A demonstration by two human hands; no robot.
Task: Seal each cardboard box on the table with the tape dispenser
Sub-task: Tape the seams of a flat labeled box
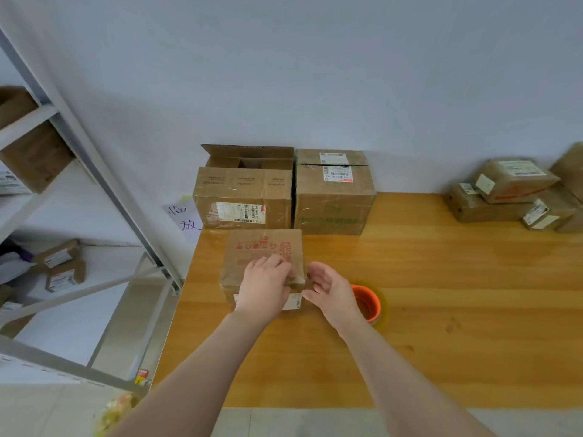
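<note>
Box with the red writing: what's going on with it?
A person is working on the small box on the wooden table, probably getting it ready for taping. Their left hand presses on its top, while the right hand hovers open beside its right edge, holding nothing. The orange tape roll sits on the table just beyond that hand, not picked up. By the wall, an open box stands beside a closed box.

The small cardboard box [263, 247], red-printed on top, sits flaps-down near the table's [441, 279] left edge, with my left hand [266, 285] pressing flat on its top. At the back edge stand two larger boxes: the left box [243, 197] open-topped, the right box [334, 200] closed. The orange-cored tape roll [367, 302] sits just right of the small box, partly behind my right hand [328, 288].
</note>
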